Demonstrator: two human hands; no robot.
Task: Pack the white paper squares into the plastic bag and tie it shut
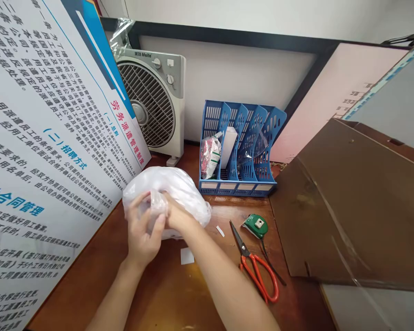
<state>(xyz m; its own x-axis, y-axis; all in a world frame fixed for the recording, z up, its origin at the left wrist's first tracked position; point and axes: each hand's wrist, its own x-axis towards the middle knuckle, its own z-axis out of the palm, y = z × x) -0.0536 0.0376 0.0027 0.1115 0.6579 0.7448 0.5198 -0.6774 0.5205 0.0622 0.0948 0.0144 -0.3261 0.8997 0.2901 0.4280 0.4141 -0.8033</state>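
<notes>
A white, crumpled plastic bag [179, 184] rests on the brown wooden tabletop, against the leaning text board. My left hand [143, 232] pinches a gathered edge of the bag, with fingers and thumb curled around the film. Just beside it, my right hand [172, 211] reaches into or behind the bag's gathered mouth. The plastic and my left hand hide its fingers, and what they touch does not show. To the right of my right forearm lie red-handled scissors [258, 271] and a green tape measure [256, 226].
A blue file rack [238, 186] holds a white box [229, 147] and plastic packets. Behind the bag stands a grey box fan [179, 105]. The large text board [55, 138] leans at left; a brown panel [352, 207] bounds the right. Small white paper [187, 256] lies near my forearm.
</notes>
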